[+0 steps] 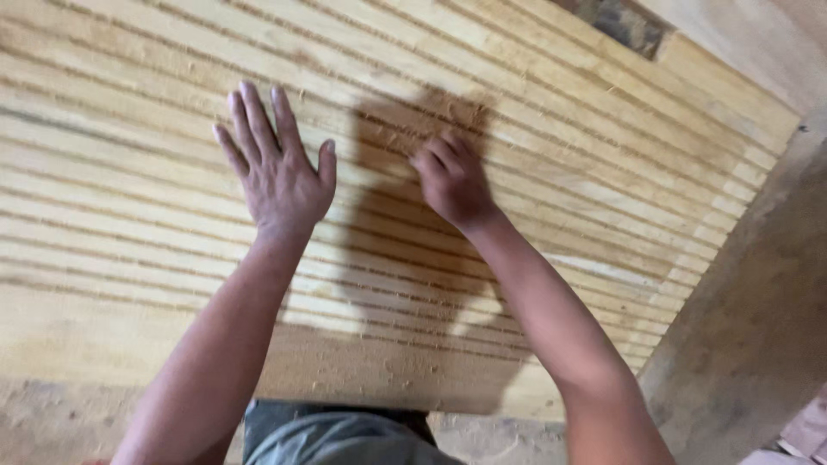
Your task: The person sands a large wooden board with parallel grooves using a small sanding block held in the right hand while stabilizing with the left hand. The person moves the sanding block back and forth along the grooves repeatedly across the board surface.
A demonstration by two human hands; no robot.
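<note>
A large pale wooden panel [560, 155] with many parallel grooves fills most of the view. My left hand [276, 168] lies flat on it, palm down and fingers spread, holding nothing. To its right, my right hand [452, 181] rests on the grooves with the fingers curled under. I cannot tell whether anything is in that hand. Fine sawdust lies in the grooves around both hands. My shadow darkens the wood around and below my right hand.
The panel's right edge [732, 224] runs diagonally beside a dusty grey floor [758, 327]. A dark gap [622, 21] shows at the panel's far top corner. Sawdust covers the near edge [362, 379], just above my grey clothing [345, 435].
</note>
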